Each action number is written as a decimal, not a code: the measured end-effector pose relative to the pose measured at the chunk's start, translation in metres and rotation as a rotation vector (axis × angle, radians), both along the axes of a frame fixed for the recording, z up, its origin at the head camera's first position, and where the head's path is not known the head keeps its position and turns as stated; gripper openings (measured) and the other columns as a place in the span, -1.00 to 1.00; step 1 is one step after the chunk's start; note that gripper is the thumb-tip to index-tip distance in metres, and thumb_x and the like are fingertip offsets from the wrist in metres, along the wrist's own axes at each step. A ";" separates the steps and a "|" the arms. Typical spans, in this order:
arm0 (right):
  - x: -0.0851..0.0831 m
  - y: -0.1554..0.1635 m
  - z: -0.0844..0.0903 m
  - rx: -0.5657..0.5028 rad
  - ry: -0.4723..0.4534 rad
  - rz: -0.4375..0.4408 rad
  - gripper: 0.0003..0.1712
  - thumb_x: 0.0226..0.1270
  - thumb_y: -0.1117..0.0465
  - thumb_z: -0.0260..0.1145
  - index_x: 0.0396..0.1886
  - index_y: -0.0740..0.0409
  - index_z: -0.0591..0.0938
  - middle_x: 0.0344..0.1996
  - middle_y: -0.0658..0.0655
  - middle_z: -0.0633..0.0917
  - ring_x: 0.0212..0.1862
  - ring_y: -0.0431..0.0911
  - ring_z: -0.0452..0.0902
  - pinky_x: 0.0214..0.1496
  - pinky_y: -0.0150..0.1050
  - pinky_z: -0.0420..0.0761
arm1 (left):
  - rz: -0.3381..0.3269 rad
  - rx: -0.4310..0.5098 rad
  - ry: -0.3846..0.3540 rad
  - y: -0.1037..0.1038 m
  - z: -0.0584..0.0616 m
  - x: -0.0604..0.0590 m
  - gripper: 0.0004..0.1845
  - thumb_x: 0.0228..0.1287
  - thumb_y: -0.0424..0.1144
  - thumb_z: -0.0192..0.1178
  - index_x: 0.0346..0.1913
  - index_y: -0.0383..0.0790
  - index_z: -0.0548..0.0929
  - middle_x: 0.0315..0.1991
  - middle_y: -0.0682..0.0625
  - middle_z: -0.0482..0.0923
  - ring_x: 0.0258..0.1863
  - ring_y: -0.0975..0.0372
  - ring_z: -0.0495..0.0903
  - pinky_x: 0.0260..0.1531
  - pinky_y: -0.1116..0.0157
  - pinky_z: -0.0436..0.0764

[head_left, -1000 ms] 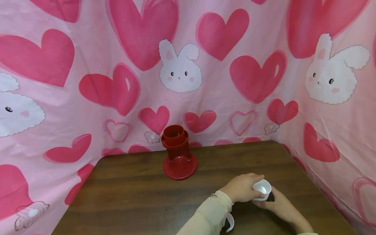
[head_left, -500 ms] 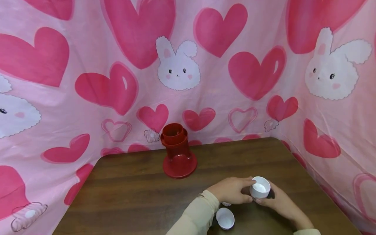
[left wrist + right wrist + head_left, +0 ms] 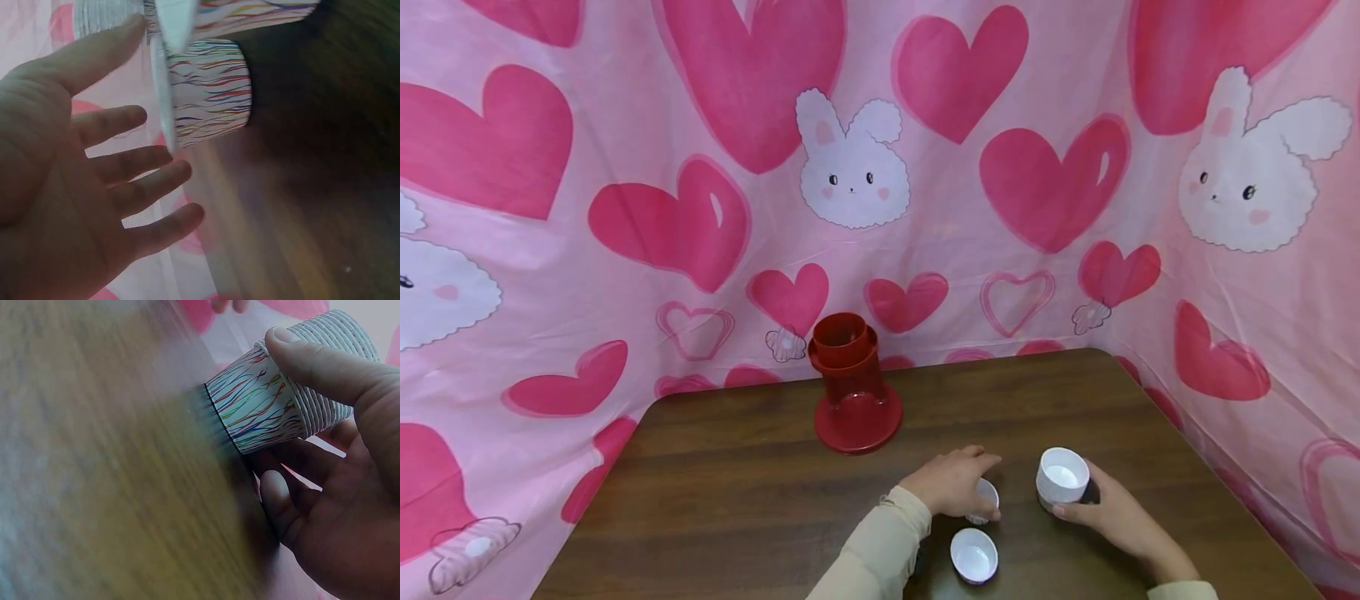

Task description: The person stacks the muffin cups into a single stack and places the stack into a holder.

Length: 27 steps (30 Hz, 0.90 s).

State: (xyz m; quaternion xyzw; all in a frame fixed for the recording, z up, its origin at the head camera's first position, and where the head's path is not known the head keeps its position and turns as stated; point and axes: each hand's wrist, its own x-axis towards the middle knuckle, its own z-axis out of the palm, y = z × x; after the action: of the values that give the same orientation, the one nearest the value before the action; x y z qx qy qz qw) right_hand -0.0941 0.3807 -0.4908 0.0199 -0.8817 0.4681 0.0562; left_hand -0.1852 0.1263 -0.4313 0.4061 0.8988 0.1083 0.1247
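Standing upright, mouth up, cup stack (image 3: 1062,479) in rt hand (image 3: 1112,521).

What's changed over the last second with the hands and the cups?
The left hand came off the cup stack and moved left, setting a single cup on the table. Another cup has come into view. The right hand keeps its grip on the stack; the red holder stayed put.

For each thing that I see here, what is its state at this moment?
Stack of paper cups: upright, gripped by right hand.
Single cup: upright on table, under the left hand, which looks open.
Near cup: upright, free.
Red holder: standing, untouched.
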 end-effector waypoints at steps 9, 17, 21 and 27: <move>-0.005 -0.004 0.004 0.001 0.010 0.021 -0.18 0.10 0.24 0.58 0.30 0.46 0.43 -0.01 0.15 0.66 0.02 -0.23 0.50 0.07 -0.23 0.49 | 0.022 0.014 0.055 -0.011 -0.007 -0.006 -0.35 0.20 -0.03 0.42 0.37 0.00 0.54 0.25 0.04 0.49 0.13 0.27 0.54 0.10 0.31 0.51; -0.005 -0.006 0.006 0.011 -0.008 0.011 -0.16 0.09 0.23 0.59 0.31 0.45 0.43 -0.01 0.15 0.66 0.01 -0.21 0.50 0.06 -0.20 0.49 | 0.034 0.026 0.019 -0.025 -0.008 -0.010 -0.28 0.16 -0.01 0.44 0.39 -0.10 0.52 0.25 -0.02 0.51 0.14 0.25 0.53 0.13 0.33 0.48; -0.002 -0.006 0.007 0.024 -0.023 0.001 -0.15 0.10 0.20 0.59 0.32 0.43 0.42 -0.01 0.15 0.66 0.01 -0.18 0.51 0.05 -0.19 0.50 | 0.047 0.014 0.002 -0.029 -0.009 -0.011 -0.31 0.16 -0.04 0.45 0.36 -0.14 0.54 0.20 -0.02 0.55 0.13 0.24 0.55 0.14 0.32 0.49; 0.002 -0.004 0.007 0.044 -0.033 -0.028 -0.15 0.12 0.16 0.58 0.32 0.41 0.42 -0.02 0.16 0.65 -0.02 -0.23 0.50 0.02 -0.22 0.50 | 0.044 0.121 -0.011 -0.023 -0.003 -0.016 -0.34 0.19 0.09 0.43 0.31 -0.08 0.59 0.08 0.11 0.59 -0.03 0.31 0.56 0.03 0.34 0.53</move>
State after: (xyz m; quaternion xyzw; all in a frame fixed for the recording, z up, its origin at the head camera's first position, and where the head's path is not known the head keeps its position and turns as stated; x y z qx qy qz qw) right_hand -0.0921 0.3771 -0.4841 0.0011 -0.8927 0.4480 0.0479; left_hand -0.2010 0.1030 -0.4342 0.3924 0.8986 0.1674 0.1026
